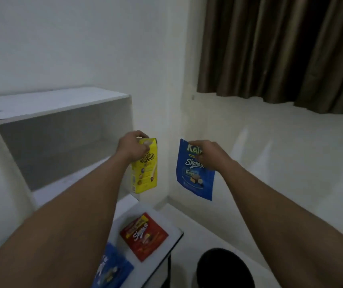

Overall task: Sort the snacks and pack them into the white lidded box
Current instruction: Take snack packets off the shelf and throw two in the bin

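Your left hand (pixel 133 146) grips the yellow carton (pixel 144 173) by its top and your right hand (pixel 206 152) pinches the blue pouch (pixel 193 181), both high above the table (pixel 166 225). Grip firmly and lower each one level toward the white box (pixel 52 104) on your left.

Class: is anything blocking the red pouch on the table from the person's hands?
Nothing visible covers the red pouch, but the left hand grips a yellow box and the right hand a blue pouch.

Place: a plain room in a home.
Walls: bare white walls (pixel 62 38).
Window side: brown pleated curtain (pixel 280 48).
Furniture: white open shelf unit (pixel 52 104); small white table (pixel 158 215) beside it.
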A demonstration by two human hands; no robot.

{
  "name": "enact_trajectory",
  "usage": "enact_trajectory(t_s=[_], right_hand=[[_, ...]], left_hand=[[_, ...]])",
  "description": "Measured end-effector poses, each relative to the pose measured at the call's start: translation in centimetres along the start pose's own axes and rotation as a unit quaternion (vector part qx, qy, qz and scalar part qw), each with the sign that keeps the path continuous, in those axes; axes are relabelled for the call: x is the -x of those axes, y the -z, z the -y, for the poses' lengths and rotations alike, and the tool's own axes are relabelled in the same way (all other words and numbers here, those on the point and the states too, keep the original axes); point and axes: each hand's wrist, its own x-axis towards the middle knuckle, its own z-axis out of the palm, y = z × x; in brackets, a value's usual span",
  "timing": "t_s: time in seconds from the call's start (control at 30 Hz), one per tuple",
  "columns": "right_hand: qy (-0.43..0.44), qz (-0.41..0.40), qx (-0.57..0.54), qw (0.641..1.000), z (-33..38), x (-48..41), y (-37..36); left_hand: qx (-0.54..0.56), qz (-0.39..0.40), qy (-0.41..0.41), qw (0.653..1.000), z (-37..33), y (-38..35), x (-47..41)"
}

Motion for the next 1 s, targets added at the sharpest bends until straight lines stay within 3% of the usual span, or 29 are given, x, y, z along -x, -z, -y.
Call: enact_trajectory(t_s=[0.2, 0.43, 1.0], right_hand=[[-0.118, -0.026, -0.008, 0.993, -10.9, 3.9, 0.6], [-0.198, -0.004, 0.0, 0.98, -23.7, 5.8, -3.6], [-0.264, 0.117, -0.034, 0.957, -48.9, 6.6, -31.4]], left_hand=[[0.023, 0.102, -0.018, 0.994, -3.8, -10.8, 0.8], [-0.008, 0.222, -0.016, 0.975, -3.2, -26.4, 2.3], [-0.084, 0.286, 0.076, 0.951, 17.7, -60.5, 10.2]])
